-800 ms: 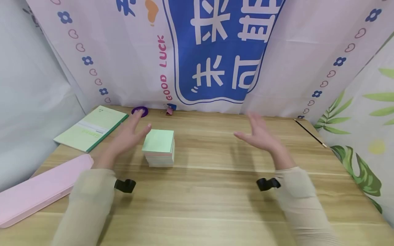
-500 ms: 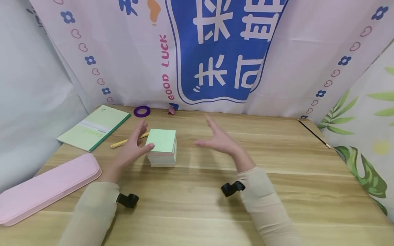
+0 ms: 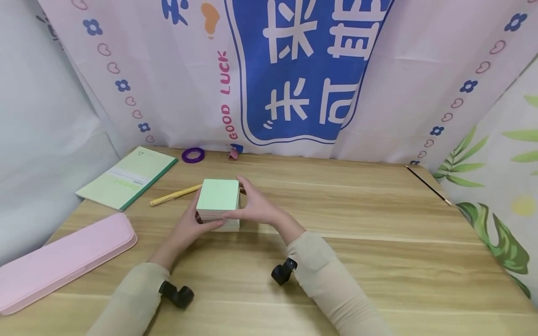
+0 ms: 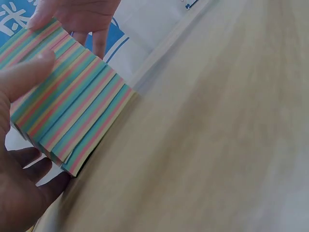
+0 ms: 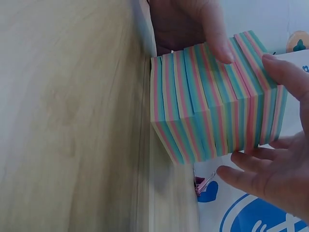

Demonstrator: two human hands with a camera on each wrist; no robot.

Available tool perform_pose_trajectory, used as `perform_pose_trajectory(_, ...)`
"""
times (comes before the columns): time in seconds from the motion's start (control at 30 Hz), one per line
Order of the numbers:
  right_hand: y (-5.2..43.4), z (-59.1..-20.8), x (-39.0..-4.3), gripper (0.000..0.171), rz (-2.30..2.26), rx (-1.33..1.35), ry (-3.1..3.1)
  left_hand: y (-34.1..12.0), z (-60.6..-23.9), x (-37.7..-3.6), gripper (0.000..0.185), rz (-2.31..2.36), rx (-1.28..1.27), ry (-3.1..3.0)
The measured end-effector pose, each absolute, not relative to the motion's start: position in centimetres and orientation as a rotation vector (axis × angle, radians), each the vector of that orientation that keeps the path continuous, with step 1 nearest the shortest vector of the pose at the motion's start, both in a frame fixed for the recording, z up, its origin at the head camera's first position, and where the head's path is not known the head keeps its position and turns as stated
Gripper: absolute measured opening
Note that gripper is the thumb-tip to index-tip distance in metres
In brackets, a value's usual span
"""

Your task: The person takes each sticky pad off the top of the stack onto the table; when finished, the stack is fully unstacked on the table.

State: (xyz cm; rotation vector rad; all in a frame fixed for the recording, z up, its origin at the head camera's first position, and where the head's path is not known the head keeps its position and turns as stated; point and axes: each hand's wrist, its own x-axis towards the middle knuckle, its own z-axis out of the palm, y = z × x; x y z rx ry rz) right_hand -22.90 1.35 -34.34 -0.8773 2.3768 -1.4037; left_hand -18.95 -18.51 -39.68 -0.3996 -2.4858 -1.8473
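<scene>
A tall stack of sticky notes (image 3: 217, 195) with a pale green top stands on the table, held from both sides. My left hand (image 3: 188, 229) grips its left side, thumb across the front and fingers round the left and back. On the right, my right hand (image 3: 259, 208) holds the upper part, its thumb at the front and fingers reaching behind. Striped pads of pink, yellow, green and blue edges make up the stack (image 4: 72, 96) in the left wrist view. The right wrist view shows the pads slightly uneven in the stack (image 5: 212, 106).
A yellow pen (image 3: 174, 195) lies behind the left hand. Further left are a pale green notebook (image 3: 128, 177) and a pink case (image 3: 67, 259). Purple tape (image 3: 193, 155) and a pink binder clip (image 3: 233, 154) lie at the back. A thin dark pencil (image 3: 428, 185) lies far right.
Both hands have come in to the stack and now hold it; the right hand moved far leftward, the left moved slightly right and down. The yellow pen came into view.
</scene>
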Motion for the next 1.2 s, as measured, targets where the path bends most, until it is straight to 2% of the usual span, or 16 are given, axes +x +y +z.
perform_pose_trajectory(0.17,1.8,-34.7,-23.2,0.085,-1.558,-0.831,2.216,-18.8,-39.7,-18.9,0.094,-1.796,-0.442,-2.472)
perform_pose_trajectory(0.43,5.1,-34.5,-23.5,0.085,-1.879,-0.626,1.84,-18.5,-38.2,-18.0,0.094,-1.835,-0.493,-2.429)
perform_pose_trajectory(0.67,8.7,-34.8,-24.2,0.083,-2.097,-0.428,1.615,-19.3,-39.7,-18.9,0.095,-1.79,-0.458,-2.439)
perform_pose_trajectory(0.8,10.2,-35.8,-25.5,0.083,-2.193,-0.343,1.508,-19.1,-38.9,-18.4,0.095,-1.794,-0.438,-2.443)
perform_pose_trajectory(0.97,10.2,-37.2,-27.2,0.087,-2.257,-0.201,1.412,-18.3,-37.4,-17.4,0.092,-1.774,-0.417,-2.476)
perform_pose_trajectory(1.2,7.7,-38.7,-29.7,0.093,-2.249,-0.048,1.419,-18.4,-38.6,-17.9,0.093,-1.801,-0.431,-2.442)
